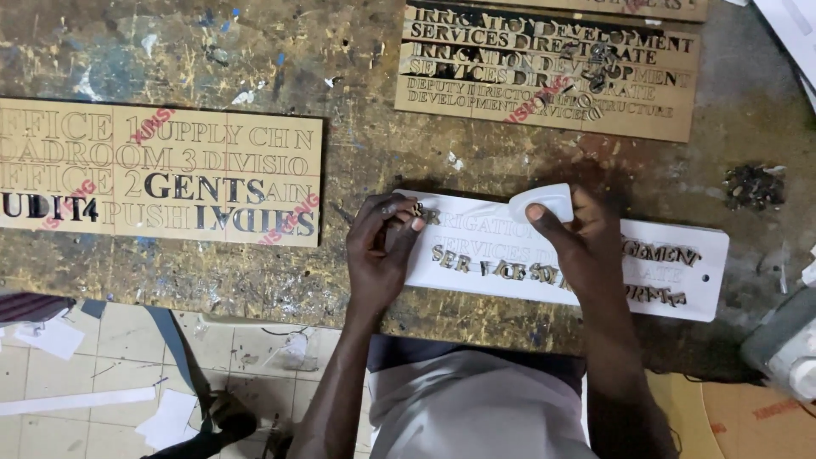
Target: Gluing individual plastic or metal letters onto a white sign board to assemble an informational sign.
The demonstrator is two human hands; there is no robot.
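Only the head view, looking straight down on a paint-stained workbench [357, 51]. My left hand [380, 246] sits just left of centre frame, fingers pinched shut on a small gold cut-out letter [416, 208] at the top left corner of the white sign board [710, 246]. That letter pokes out to the right of my fingertips, touching or just above the board's first line; I can't tell which. My right hand [586, 242] is right of centre, lying over the middle of the board, thumb and fingers closed around a small white plastic piece [546, 201] held near the board's top edge. What that piece is, I can't tell.

The board's long axis runs left to right across the frame, tilted slightly down toward the right. Gold letters [463, 262] are already stuck along its second line between my two hands, more at the right end [671, 253]. The left hand is the nearer one to the empty first line, which stretches rightward from the pinched letter toward my right hand.

Upper centre: a tan cut-out sheet [646, 115] with loose letters on it, well apart from the board. Left of frame: another tan sheet [51, 161], partly dark-filled. Dark scrap pile [752, 185] at far right. Tiled floor [110, 340] shows lower left.
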